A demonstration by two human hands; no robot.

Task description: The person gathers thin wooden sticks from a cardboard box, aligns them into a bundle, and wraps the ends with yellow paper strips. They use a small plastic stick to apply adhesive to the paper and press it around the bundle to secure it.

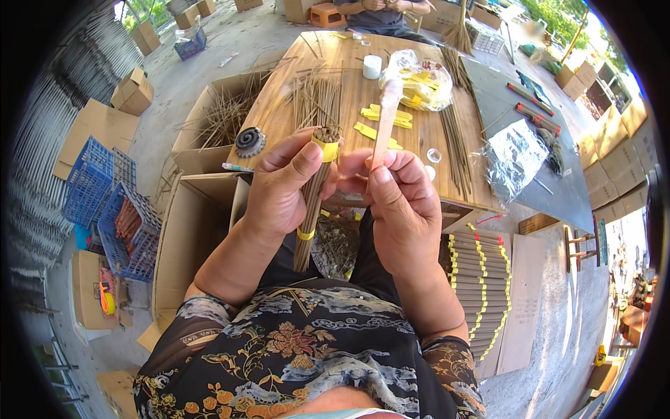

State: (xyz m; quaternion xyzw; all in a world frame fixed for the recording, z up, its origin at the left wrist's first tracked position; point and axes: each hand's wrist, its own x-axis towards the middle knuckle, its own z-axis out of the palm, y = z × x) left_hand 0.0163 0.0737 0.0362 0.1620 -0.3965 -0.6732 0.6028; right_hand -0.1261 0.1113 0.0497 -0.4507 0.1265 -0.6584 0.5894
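My left hand (280, 183) is closed around a bundle of thin brown incense sticks (304, 251), tilted with its lower end over my lap. Yellow paper bands wrap the bundle near its top and lower down. In my right hand (403, 202) a flat wooden stick (386, 133) points upward, pinched between thumb and fingers, its tip coated with whitish paste. The right fingertips come close to the bundle's side; whether they touch it I cannot tell. Beyond the hands, yellow paper strips (401, 120) lie on the wooden table (279, 91), beside a clear plastic bag (424, 85) holding more.
Loose sticks (317, 98) and a dark ridged disc (250, 142) lie on the table, with a white jar (372, 67) behind. Open cardboard boxes (199, 209) stand at my left. Banded bundles (480, 279) are lined up at my right. Another person (384, 15) sits across.
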